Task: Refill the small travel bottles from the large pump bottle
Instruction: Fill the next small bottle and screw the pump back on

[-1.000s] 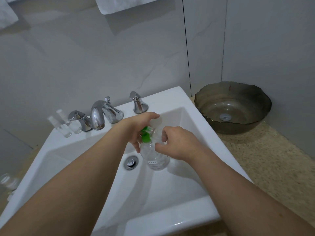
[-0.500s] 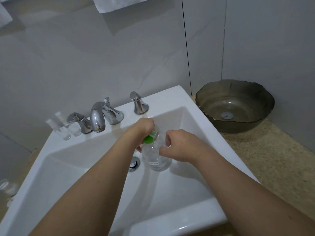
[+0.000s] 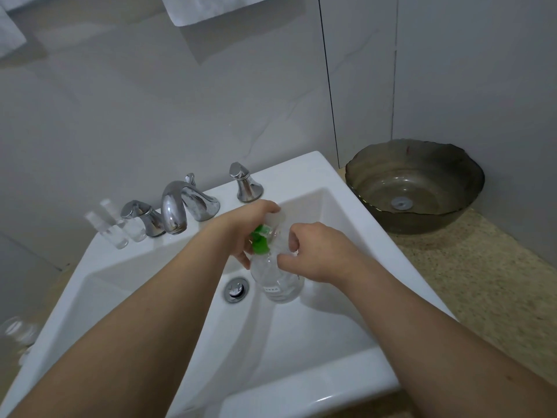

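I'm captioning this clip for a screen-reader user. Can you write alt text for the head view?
Two hands hold a clear pump bottle with a green top over a white sink: the left hand grips the top, the right hand grips the neck. Two small clear bottles stand beside the chrome faucet.

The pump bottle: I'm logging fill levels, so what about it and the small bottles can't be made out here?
- Pump bottle, head view: clear body, liquid level unreadable; label too small.
- Green pump head: partly hidden by left hand and right hand.
- Small spray bottles beside the faucet: blurred, contents unclear.
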